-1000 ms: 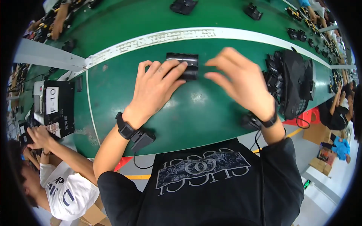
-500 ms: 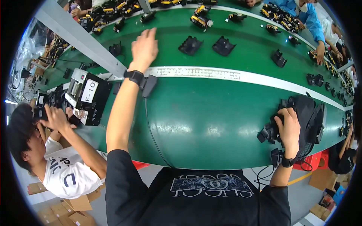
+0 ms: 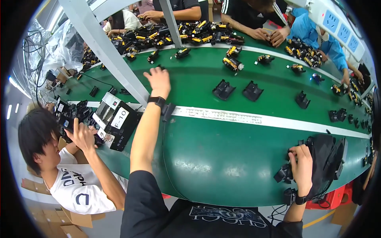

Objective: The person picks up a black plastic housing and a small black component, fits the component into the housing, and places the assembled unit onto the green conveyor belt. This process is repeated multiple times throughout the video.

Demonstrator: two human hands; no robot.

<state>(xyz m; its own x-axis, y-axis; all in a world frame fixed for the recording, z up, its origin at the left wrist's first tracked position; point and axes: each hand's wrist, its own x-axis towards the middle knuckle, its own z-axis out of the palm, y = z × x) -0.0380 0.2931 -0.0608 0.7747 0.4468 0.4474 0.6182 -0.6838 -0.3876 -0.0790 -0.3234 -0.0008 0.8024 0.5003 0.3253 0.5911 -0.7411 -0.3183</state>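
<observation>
My left hand [image 3: 158, 82] reaches out over the green conveyor belt [image 3: 194, 89], palm down with its fingers apart, holding nothing that I can see. A small dark piece shows just beyond its fingertips. My right hand [image 3: 302, 168] is at the right, its fingers curled over a pile of black plastic parts [image 3: 283, 173] next to a black bag [image 3: 322, 164]. What lies under its fingers is hidden. Two black plastic housings [image 3: 224, 90] lie on the belt to the right of my left hand. Both wrists wear black straps with small cabled boxes.
A grey metal post [image 3: 119, 65] stands left of my left arm. Near it is a black-and-silver machine [image 3: 117, 123], where a co-worker [image 3: 67, 170] sits. Several yellow-and-black assemblies [image 3: 232, 63] lie on the belt. Across it, other people handle heaps of them.
The view has tilted, so more of the far side shows. My left hand's fingers have spread over the belt. My right hand stays at the black parts.
</observation>
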